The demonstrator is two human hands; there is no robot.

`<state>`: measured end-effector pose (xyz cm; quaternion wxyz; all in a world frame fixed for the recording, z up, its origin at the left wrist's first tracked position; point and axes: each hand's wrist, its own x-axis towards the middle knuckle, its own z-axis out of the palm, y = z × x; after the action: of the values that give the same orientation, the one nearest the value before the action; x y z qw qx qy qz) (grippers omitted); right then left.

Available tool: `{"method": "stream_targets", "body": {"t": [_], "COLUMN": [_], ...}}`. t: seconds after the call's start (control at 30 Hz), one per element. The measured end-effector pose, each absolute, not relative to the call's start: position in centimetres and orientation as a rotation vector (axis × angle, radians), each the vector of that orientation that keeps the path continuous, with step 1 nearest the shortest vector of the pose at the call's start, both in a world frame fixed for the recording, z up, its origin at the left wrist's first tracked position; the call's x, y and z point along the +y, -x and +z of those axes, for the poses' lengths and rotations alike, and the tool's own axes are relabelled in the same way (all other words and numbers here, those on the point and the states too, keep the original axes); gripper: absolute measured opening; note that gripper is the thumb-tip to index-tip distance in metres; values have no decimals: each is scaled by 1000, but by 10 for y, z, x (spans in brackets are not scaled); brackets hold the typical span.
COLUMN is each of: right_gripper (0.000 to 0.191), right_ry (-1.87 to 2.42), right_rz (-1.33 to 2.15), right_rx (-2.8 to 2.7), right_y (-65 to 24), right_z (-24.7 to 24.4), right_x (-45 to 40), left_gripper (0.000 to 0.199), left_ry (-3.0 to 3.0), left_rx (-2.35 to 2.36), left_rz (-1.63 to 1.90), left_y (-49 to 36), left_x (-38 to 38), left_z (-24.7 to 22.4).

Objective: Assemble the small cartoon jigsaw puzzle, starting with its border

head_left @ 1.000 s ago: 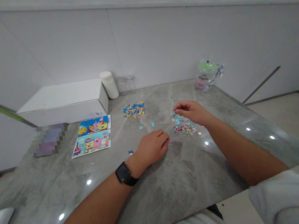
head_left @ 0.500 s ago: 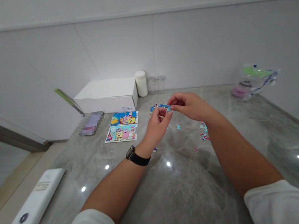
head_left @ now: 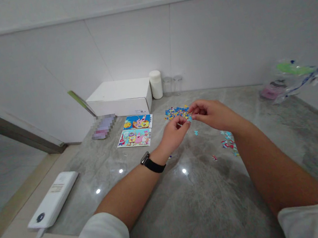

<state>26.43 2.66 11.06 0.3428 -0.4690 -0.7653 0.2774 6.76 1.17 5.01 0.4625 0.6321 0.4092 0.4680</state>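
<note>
Fingertips nearly meeting, my left hand and my right hand are raised in front of a heap of jigsaw puzzle pieces. A small light-blue puzzle piece shows between them, pinched by the fingers of both hands; its outline is partly hidden. One loose blue piece lies on the table just below my hands. Beside my right forearm is a group of red, white and blue pieces, partly covered by the arm. A single reddish piece lies nearer to me.
Two cartoon picture cards, an upper one and a lower one, lie left of the heap. Behind them stand a white box, a white bottle and two clear jars. A white power bank sits at the left edge, a plastic bag at right.
The view has turned slightly, so everything sits farther right or left in the picture. More of the puzzle heap shows behind my hands, which keep their fingertips together.
</note>
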Motion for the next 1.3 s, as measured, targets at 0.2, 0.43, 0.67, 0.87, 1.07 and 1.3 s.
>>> {"method": "stream_targets", "body": {"t": [0.2,0.43,0.67,0.87,1.07,1.3], "right_gripper": [17,20,23,22,25,22], "right_ry": [1201,1151,1156,1174,1211,1218], "right_rz": [776,886,894,883,824,818], "right_rx": [-1972,-1900,-1889,-1902,-1892,-1924], "right_y": [-267,-266,-268,-271,-276,-272], "right_z": [114,112,113,117,114,105], "right_x": [24,27,27,26,30,33], "left_gripper": [22,28,28,19,20,25], "left_ry": [-1470,-1444,-1476,-1538,-1925,-2434], "left_rx": [957,915,905,905,1023,1109], "left_rz": [1079,1104,1092,1057,1078,1037], "left_y": [-69,-71,-72,-75,-54,-5], "left_x": [7,5,5,5,16,35], "left_z": [53,50,49,45,59,92]}}
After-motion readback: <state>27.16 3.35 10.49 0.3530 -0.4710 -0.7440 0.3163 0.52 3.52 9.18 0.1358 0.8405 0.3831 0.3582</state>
